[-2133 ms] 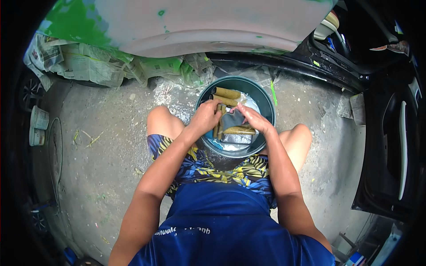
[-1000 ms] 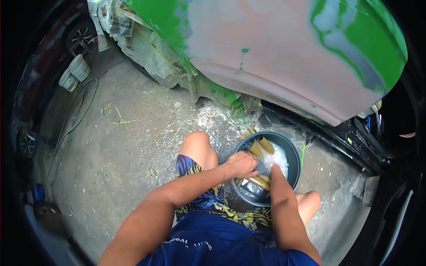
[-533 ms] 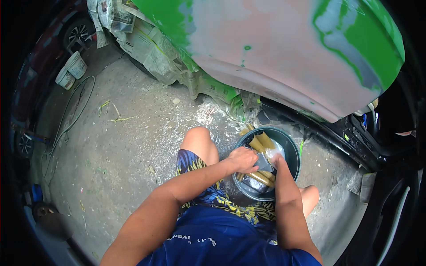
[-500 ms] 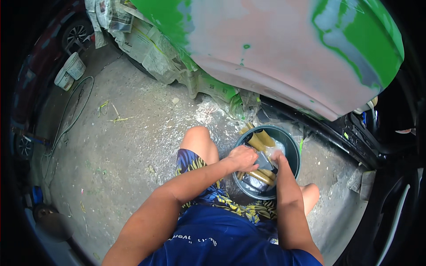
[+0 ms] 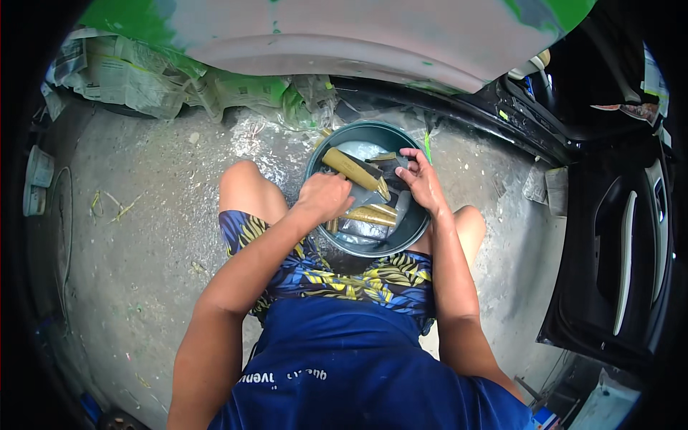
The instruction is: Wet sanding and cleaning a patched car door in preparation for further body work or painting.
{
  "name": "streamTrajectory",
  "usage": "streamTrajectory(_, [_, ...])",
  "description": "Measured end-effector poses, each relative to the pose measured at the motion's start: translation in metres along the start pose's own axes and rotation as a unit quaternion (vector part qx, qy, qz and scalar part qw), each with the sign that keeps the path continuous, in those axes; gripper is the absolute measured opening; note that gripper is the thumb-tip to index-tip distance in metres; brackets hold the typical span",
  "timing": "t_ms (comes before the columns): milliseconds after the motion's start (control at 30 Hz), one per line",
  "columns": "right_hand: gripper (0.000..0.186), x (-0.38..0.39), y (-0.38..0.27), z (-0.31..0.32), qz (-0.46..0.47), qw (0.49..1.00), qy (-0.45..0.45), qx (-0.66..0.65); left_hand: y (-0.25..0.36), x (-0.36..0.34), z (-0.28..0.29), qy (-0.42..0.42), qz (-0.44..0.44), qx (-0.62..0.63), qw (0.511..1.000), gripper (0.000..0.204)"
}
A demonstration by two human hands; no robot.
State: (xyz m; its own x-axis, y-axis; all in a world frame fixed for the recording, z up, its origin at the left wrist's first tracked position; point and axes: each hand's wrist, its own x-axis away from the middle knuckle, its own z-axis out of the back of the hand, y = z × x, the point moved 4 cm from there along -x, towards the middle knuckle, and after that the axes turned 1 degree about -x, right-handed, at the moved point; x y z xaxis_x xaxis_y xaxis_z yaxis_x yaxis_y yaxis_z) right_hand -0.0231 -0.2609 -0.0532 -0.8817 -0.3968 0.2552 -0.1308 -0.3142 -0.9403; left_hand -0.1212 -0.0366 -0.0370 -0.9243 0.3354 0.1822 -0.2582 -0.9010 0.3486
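Between my knees is a dark green bucket (image 5: 410,231) with water and several curled, wet sheets that look like sandpaper, tan on one side and dark on the other. One rolled tan sheet (image 5: 345,165) lies across the far left part. My left hand (image 5: 327,198) is over the bucket's left side, its fingers closed on a grey sheet (image 5: 367,198). At the right rim my right hand (image 5: 421,180) has its thumb and forefinger at the edge of a dark sheet (image 5: 390,168), seemingly pinching it. More tan rolls (image 5: 373,215) lie at the near side.
Beyond the bucket stands a car with a sanded pink and green panel (image 5: 337,54), masked low down with newspaper (image 5: 136,82). An open black car door (image 5: 609,244) is on the right. White tubs (image 5: 37,175) and a thin hose (image 5: 68,251) lie at the far left.
The view has shifted, so the bucket appears higher and further left. My right hand has come up from inside the bucket to its right rim, and its fingers now show.
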Motion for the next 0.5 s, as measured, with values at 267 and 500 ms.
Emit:
streamTrajectory(267, [0.083,0.007,0.013,-0.001,-0.022,0.996,-0.023,-0.08,0.007,0.009,0.017,0.058,0.034,0.099,0.993,0.039])
streamTrajectory(500, [0.089,0.018,-0.014,-0.018,-0.081,0.983,-0.151,-0.073,0.013,0.005,0.021,0.103,-0.086,0.055,0.99,0.093])
